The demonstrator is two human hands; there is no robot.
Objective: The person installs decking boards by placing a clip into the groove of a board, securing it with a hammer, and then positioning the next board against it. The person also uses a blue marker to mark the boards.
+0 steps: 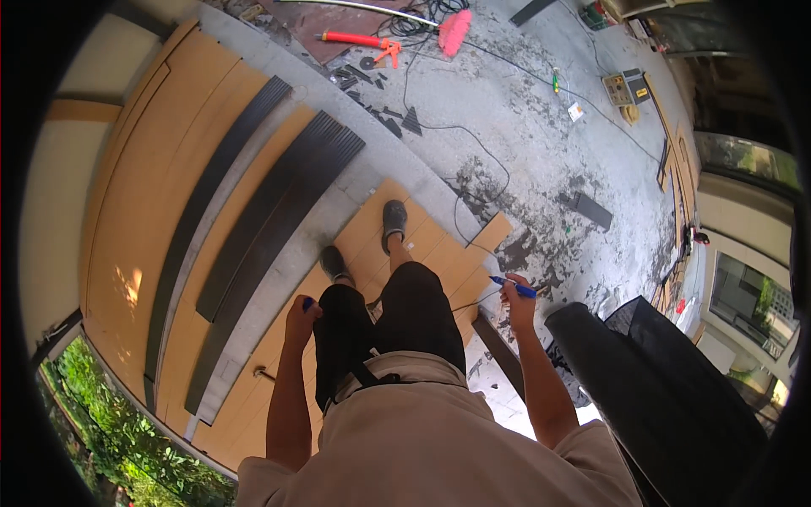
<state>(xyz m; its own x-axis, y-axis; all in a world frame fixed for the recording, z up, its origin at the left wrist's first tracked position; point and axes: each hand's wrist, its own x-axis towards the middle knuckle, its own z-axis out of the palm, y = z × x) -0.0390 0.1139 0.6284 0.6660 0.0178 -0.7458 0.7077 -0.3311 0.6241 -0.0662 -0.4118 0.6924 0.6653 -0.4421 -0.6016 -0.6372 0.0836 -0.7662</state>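
In my right hand [518, 306] is a blue marker [524, 291], gripped near its middle with the tip pointing left. My left hand [300, 319] is closed beside my left thigh. A small dark blue piece [309, 302], which looks like the marker's cap, shows between its fingers. Under my feet lie tan floor planks [439, 253], and I stand on them in dark clogs [394, 218]. Long dark grooved strips [283, 203] rest on my left. A small metal tool [263, 372] lies by my left forearm, partly hidden.
Ahead lie a red and orange caulking gun [359, 40], a pink duster [454, 32] and broken dark offcuts [393, 122]. A cable [473, 139] crosses the stained concrete. To my right stand a large black roll [650, 389] and, farther off, a boxy device [625, 87].
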